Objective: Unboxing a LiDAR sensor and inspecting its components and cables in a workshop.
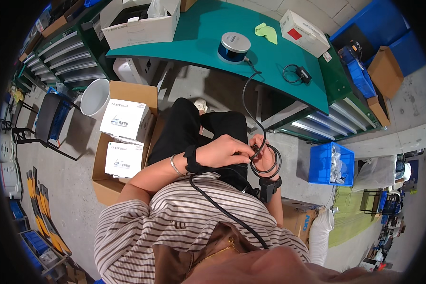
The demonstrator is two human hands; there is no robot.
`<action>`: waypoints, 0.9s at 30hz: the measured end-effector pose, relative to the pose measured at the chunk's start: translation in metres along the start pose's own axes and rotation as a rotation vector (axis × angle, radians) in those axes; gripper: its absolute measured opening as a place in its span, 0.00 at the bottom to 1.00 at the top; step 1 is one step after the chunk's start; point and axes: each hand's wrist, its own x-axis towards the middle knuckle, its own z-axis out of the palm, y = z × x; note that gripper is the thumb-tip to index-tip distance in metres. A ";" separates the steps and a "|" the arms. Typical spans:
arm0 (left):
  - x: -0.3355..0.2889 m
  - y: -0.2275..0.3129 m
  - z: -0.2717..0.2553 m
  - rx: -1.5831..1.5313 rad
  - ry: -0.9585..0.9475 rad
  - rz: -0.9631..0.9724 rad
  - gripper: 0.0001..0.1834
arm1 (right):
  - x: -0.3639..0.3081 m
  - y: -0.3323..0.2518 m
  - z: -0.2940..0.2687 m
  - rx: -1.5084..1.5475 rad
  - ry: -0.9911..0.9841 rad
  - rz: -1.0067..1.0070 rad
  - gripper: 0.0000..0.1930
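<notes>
A black cable point(247, 94) runs from a round sensor point(234, 46) with a silver top and dark blue side, over the table's front edge, down into my hands. Part of it hangs in loops at my right hand point(266, 162), whose fingers are closed round the coil above my lap. My left hand point(228, 150) reaches across to it, thumb and fingers pinching the cable beside the right fingers. Both wrists wear black straps. The sensor stands upright on the green tabletop point(199, 28).
On the table are a green cloth point(267, 33), a small black adapter point(302, 73) with its cord, a white box point(304, 33) and an open white carton point(142, 31). A cardboard box point(104, 187) holding white boxes stands at my left. To the right is a blue bin point(320, 163).
</notes>
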 end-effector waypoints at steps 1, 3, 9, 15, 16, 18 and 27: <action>0.000 0.001 0.001 0.074 -0.026 0.030 0.11 | 0.000 -0.001 0.001 -0.042 0.021 0.015 0.11; -0.001 0.001 0.005 0.131 -0.028 0.081 0.10 | -0.002 -0.004 0.005 -0.099 0.044 0.043 0.11; -0.004 -0.002 0.002 0.051 0.045 0.052 0.11 | -0.004 -0.006 0.005 -0.233 0.075 -0.027 0.09; -0.004 0.001 0.001 0.033 0.067 -0.041 0.12 | -0.012 -0.012 0.004 -0.231 0.090 -0.027 0.09; -0.004 0.000 0.002 0.033 0.064 -0.033 0.12 | -0.012 -0.013 0.002 -0.295 0.073 -0.041 0.09; -0.004 -0.002 0.005 0.028 0.054 -0.041 0.12 | -0.014 -0.012 0.002 -0.266 0.060 -0.039 0.09; -0.004 -0.003 0.010 0.092 0.059 0.016 0.09 | -0.013 -0.029 0.040 -0.714 0.185 -0.277 0.14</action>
